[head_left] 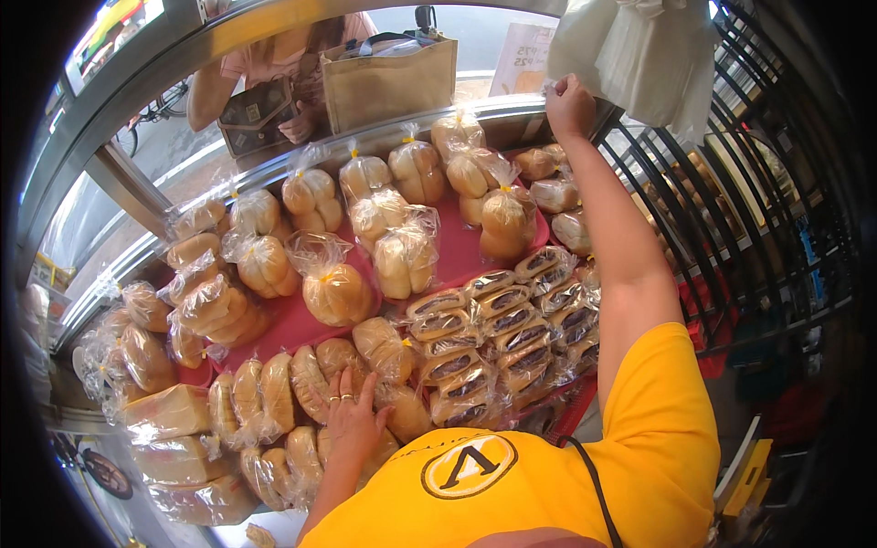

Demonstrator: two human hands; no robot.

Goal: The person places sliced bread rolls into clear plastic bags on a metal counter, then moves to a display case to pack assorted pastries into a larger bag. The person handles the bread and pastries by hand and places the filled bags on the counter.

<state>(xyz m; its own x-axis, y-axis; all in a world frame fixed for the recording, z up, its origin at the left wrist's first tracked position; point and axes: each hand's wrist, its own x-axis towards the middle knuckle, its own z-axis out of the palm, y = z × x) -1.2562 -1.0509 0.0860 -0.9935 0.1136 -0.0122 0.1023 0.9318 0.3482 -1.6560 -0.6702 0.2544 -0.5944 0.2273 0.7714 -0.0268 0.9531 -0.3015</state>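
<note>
My left hand (352,422) lies with fingers spread on packs of bagged bread rolls (311,379) at the front of the display, a ring on one finger. My right arm reaches up and forward to the far right. There my right hand (570,108) is closed at the lower left edge of a hanging bunch of whitish plastic bags (639,68), pinching a bit of the plastic. Beside my left hand sit long filled breads (452,365) in clear wrap. Round buns in tied bags (336,294) stand on a red tray (283,324) farther back.
Wrapped loaves (178,457) are stacked at the front left. Beyond the metal-framed counter edge, a person holds a dark purse (260,117) beside a tan bag (391,84). A black metal grille (758,210) closes off the right side. A sign (521,59) stands at the back.
</note>
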